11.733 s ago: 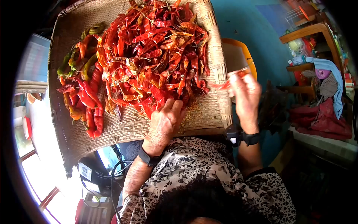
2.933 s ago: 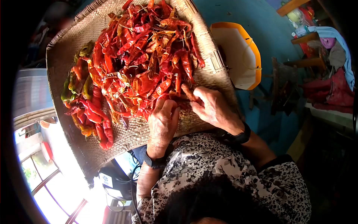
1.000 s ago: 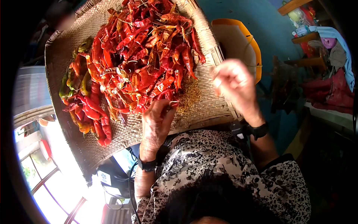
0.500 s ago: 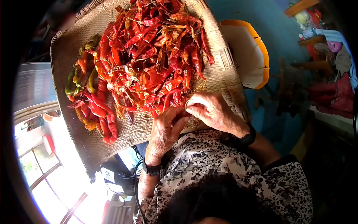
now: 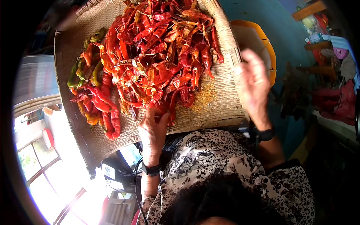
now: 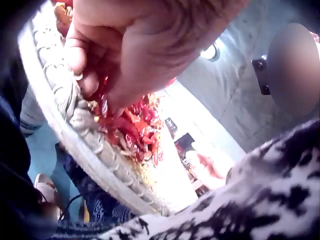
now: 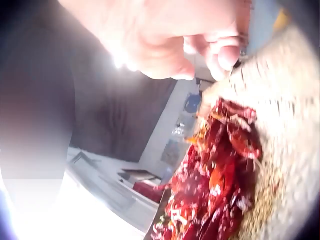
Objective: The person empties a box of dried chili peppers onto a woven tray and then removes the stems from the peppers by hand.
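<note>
A heap of dried red chilies (image 5: 161,56) covers much of a woven tray (image 5: 225,88) before me. At the heap's near edge my left hand (image 5: 153,131) pinches a red chili (image 6: 103,90), its fingers curled in the left wrist view. Part of that pod is hidden by the fingers. My right hand (image 5: 255,86), blurred, is over the tray's right rim. In the right wrist view its thumb and fingers (image 7: 227,56) stand apart, with nothing visible between them.
Fresher red, orange and green chilies (image 5: 99,101) lie at the tray's left. Loose yellow seeds (image 5: 204,97) are scattered right of the heap. Beyond the right rim stands a container with a yellow-orange rim (image 5: 272,60). Cables (image 5: 137,180) hang below the tray at left.
Half a second ago both hands met at the tray's front. The right hand has since swung out to the right rim; the left has stayed near the heap's edge with a chili.
</note>
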Demonstrator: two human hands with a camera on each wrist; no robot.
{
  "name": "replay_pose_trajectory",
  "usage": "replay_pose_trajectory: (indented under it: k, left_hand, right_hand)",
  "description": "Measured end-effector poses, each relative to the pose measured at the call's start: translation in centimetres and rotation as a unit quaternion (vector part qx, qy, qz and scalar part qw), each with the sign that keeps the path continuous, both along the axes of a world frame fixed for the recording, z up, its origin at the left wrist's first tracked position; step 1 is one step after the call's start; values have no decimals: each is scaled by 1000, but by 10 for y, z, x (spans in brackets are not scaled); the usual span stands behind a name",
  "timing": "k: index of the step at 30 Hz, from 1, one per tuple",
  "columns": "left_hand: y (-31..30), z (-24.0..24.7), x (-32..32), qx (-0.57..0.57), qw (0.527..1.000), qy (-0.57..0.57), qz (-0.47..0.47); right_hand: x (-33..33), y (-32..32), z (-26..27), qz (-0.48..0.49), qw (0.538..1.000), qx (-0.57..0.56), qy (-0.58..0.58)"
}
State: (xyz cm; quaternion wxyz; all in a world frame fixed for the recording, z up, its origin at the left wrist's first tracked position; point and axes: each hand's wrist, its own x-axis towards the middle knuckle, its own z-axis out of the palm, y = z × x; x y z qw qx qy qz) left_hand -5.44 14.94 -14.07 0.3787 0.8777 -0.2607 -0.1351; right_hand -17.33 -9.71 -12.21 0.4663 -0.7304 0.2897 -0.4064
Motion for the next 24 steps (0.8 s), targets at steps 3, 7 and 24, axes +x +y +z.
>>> replay_pose_trajectory:
  k: [3,7,24]
  left_hand:
    - [-5,-5,-1,-41,999,22,-7]
    - [-13,12,-10,-178,961,212,8]
    - [-16,14,-3,-24,998,-24,-49]
  right_hand:
    - [3,43,2,269,952,12,144]
    - [13,63,-1,397,896,40,196]
    - [-25,32,14,421,885,60,190]
